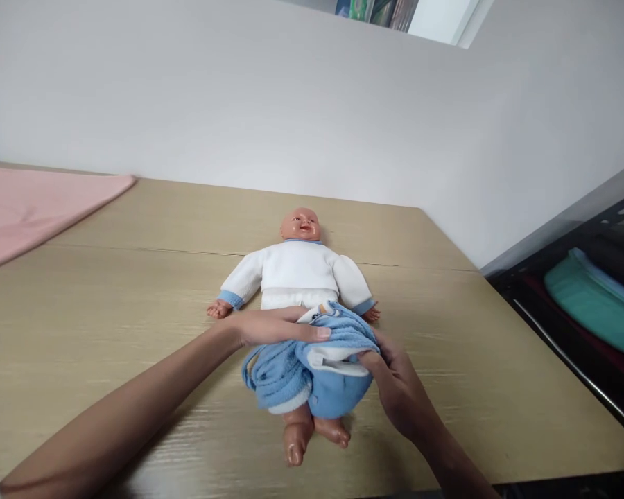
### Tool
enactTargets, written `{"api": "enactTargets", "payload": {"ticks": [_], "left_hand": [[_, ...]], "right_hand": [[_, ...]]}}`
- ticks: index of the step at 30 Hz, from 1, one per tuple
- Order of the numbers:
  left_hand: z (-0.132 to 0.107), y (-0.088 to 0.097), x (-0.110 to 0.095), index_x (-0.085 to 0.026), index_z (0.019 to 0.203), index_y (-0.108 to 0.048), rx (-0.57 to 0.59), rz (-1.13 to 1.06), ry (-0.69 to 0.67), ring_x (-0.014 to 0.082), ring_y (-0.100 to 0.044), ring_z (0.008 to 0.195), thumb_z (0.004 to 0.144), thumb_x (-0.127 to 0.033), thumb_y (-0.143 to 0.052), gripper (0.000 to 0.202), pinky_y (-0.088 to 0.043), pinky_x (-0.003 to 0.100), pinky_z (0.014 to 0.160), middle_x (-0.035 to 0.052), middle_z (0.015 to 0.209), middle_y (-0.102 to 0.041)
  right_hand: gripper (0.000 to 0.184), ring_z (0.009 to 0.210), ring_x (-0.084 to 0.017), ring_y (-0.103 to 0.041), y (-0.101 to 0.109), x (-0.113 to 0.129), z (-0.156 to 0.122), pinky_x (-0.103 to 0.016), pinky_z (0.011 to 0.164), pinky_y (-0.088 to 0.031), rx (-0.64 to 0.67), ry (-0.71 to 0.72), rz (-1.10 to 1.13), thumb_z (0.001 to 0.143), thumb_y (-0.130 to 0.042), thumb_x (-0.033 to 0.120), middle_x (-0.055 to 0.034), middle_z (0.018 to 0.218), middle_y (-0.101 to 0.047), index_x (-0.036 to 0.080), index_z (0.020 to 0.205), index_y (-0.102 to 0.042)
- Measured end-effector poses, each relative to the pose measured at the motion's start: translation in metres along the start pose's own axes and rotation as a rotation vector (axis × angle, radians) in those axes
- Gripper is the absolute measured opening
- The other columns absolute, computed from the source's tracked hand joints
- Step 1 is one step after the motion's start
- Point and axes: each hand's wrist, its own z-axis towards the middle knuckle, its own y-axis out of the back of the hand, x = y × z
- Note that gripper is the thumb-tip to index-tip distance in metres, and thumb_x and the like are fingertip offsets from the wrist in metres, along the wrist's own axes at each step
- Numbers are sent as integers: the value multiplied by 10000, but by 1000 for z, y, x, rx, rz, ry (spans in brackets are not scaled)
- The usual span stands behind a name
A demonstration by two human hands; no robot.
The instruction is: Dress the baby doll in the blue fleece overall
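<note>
Pinching the blue terry trousers (304,360) at frame centre, below the middle, you have your left hand (273,327) with its thumb flat on the gathered cloth, finger ends tucked out of sight under it; your right hand (395,388) grips the white-trimmed edge, thumb inside the fold, the remaining fingers mostly hidden behind. The trousers lie bunched over the legs of the doll (288,299), which is on its back, head toward the upper middle, feet toward the lower middle. Risk, as judged: an uneven pull could twist the cloth, since its layers are rumpled and double over; a hard tug could drag the light-looking doll along the smooth wooden table (135,291). Snag points: the doll's bare feet just below the cuff, and the doll's hand (371,313) beside your right fingers. The white sweater (300,267) ends above your left hand and could get caught up in the waistband. Surroundings: pink cloth (41,208) at the left edge, well apart; dark rack (577,367) with green fabric (593,298) at right; wall (187,90) behind. Nothing but folds obstructs your grip.
</note>
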Motion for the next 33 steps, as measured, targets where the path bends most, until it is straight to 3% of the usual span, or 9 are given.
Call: {"api": "enactTargets", "payload": {"ticks": [4,9,13,16,18,25,30,33], "left_hand": [[-3,-18,-18,-246,1343,-763,4,107,-25,296,-732,1274,916,-628,-860,581,-555,391,1134,36,1331,-813],[-2,-30,-21,-206,1268,-761,-2,240,-104,282,-747,1211,890,-385,-864,431,-581,354,1078,23,1274,-811],[-5,-29,-20,-201,1280,-704,-45,328,-65,276,-727,1193,964,-326,-697,340,-583,342,1025,30,1281,-797],[-5,-30,-21,-196,1285,-673,-97,368,-47,286,-704,1240,1037,-353,-580,308,-558,357,1066,51,1329,-784],[-5,-33,-23,-189,1251,-674,-123,388,-50,289,-708,1210,1039,-369,-576,295,-560,356,1037,57,1295,-787],[-6,-42,-26,-224,1134,-659,-42,476,-74,225,-723,974,910,-291,-705,238,-535,301,865,-7,1055,-764],[-6,-45,-20,-241,1184,-663,-100,614,-18,281,-754,1028,905,-315,-720,295,-536,356,883,44,1128,-799],[-5,-52,-16,-225,1144,-663,-172,725,63,320,-766,982,898,-346,-738,284,-536,364,805,82,1047,-794]], "right_hand": [[317,692,-204,-591,-10,8,-13,-276,603,-487,-76,-31,-53,1028,-571,460,-11,764,-692,236,869,-728],[390,656,-195,-537,-12,5,-25,-284,582,-431,-135,-65,-138,1034,-546,520,10,684,-591,244,764,-602],[393,747,-231,-647,-9,7,-29,-314,672,-497,-62,-93,-291,1035,-535,531,-24,766,-694,212,845,-666],[285,861,-274,-743,-7,14,-34,-351,793,-562,-19,-103,-442,958,-642,444,-60,940,-813,197,1054,-749],[331,911,-285,-770,-6,15,-39,-362,842,-579,1,-96,-493,938,-673,421,-68,1012,-839,205,1173,-760],[486,784,-246,-722,-7,-4,-50,-309,705,-548,-109,-78,-372,1084,-483,501,-72,889,-820,153,1076,-821],[505,876,-299,-786,-28,-6,-63,-345,780,-624,-244,-159,-324,990,-635,517,-100,984,-856,142,1279,-810],[478,879,-310,-805,-45,-13,-80,-359,824,-653,-273,-182,-346,959,-683,522,-94,944,-847,163,1250,-809]]}}
